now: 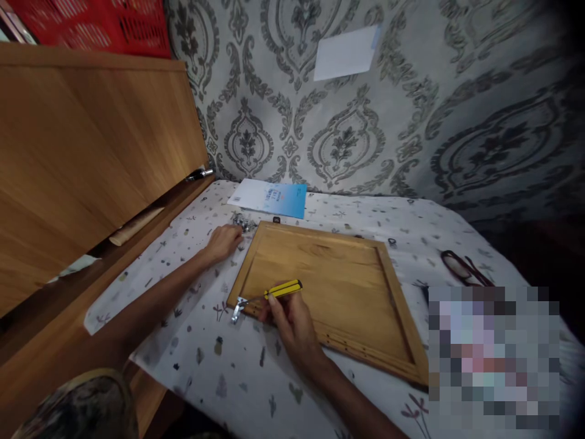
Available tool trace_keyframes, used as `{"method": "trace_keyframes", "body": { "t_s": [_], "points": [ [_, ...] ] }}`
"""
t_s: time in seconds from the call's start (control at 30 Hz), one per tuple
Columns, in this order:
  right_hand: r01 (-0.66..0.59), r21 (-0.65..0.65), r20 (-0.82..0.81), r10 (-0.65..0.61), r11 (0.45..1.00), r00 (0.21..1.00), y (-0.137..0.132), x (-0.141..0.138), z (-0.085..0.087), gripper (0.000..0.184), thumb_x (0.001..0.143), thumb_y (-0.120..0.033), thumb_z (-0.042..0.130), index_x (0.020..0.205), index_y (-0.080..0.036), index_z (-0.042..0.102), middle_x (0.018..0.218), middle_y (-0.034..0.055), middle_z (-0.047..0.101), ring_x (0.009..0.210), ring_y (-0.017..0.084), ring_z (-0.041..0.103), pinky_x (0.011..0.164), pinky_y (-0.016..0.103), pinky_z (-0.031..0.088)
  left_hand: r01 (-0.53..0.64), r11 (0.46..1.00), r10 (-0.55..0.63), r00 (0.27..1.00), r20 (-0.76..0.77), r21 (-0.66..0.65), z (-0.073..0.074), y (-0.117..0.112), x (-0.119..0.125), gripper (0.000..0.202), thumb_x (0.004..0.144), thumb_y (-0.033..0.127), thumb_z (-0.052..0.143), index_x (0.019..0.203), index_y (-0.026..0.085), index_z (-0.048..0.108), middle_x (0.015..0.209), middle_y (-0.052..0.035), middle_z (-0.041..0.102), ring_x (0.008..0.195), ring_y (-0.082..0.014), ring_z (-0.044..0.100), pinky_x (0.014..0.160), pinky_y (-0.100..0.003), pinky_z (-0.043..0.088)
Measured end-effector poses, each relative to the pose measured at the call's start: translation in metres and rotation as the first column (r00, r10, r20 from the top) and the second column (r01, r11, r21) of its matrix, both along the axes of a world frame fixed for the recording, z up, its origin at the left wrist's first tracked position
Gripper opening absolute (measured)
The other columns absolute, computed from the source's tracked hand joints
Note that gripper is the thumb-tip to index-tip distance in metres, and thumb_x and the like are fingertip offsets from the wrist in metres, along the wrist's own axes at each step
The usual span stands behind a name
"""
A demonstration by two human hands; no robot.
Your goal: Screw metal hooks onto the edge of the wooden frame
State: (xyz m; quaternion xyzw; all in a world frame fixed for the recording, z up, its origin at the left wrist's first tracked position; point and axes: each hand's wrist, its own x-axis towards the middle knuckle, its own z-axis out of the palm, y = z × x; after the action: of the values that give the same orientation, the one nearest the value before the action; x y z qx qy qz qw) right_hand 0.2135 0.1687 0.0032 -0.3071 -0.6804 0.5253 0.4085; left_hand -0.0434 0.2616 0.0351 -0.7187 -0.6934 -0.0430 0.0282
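Note:
A framed wooden panel [320, 268] lies flat on the patterned cloth. At its near left corner sits a small shiny metal hinge [237, 310], partly over the frame's edge. My right hand [295, 323] rests over the panel's near edge, closed around a yellow-and-black screwdriver [284, 288]; its shaft points left toward the hinge. Beyond the panel's left side, my left hand [223, 242] is down on the cloth with its fingers curled, touching or close beside a small heap of metal hardware [244, 222]. Whatever those fingertips hold is hidden.
A blue-and-white booklet [274, 198] lies near the wall behind the panel. Eyeglasses [464, 268] are at the right, beside a pixelated area. A wooden cabinet [100, 134] with a red basket [91, 24] on top borders the left. A pen [200, 175] rests at its base.

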Motion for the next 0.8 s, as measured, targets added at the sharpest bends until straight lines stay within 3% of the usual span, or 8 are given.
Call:
{"method": "trace_keyframes", "body": {
  "t_s": [0.2, 0.4, 0.8],
  "points": [
    [0.010, 0.016, 0.010, -0.010, 1.000, 1.000, 0.002, 0.000, -0.004, 0.029, 0.101, -0.050, 0.043, 0.094, -0.023, 0.048, 0.074, 0.0033, 0.067, 0.066, 0.018, 0.063, 0.063, 0.032, 0.050, 0.021, 0.998, -0.022, 1.000, -0.017, -0.067, 0.005, 0.004, -0.005, 0.027, 0.097, 0.035, 0.059, 0.113, 0.014, 0.064, 0.112, -0.0086, 0.066, 0.102, -0.0208, 0.065, 0.090, -0.043, 0.055],
    [0.008, -0.019, 0.014, -0.008, 1.000, 1.000, 0.002, -0.001, -0.004, 0.032, 0.100, -0.054, 0.043, 0.100, -0.023, 0.048, 0.076, 0.0038, 0.067, 0.068, 0.019, 0.064, 0.062, 0.032, 0.052, 0.035, 0.991, -0.033, 0.999, 0.011, -0.128, 0.014, 0.013, -0.007, 0.026, 0.096, 0.034, 0.060, 0.112, 0.014, 0.065, 0.112, -0.0083, 0.067, 0.101, -0.0203, 0.065, 0.089, -0.042, 0.056],
    [0.011, 0.015, 0.009, -0.011, 1.000, 1.000, 0.001, -0.001, -0.002, 0.034, 0.100, -0.056, 0.041, 0.095, -0.023, 0.048, 0.073, 0.0026, 0.066, 0.065, 0.019, 0.063, 0.060, 0.032, 0.051, -0.033, 0.986, 0.044, 0.997, 0.067, -0.161, 0.009, 0.029, -0.008, 0.030, 0.095, 0.035, 0.061, 0.118, 0.015, 0.062, 0.118, -0.0094, 0.064, 0.103, -0.0213, 0.065, 0.089, -0.042, 0.056]
  ]
}}
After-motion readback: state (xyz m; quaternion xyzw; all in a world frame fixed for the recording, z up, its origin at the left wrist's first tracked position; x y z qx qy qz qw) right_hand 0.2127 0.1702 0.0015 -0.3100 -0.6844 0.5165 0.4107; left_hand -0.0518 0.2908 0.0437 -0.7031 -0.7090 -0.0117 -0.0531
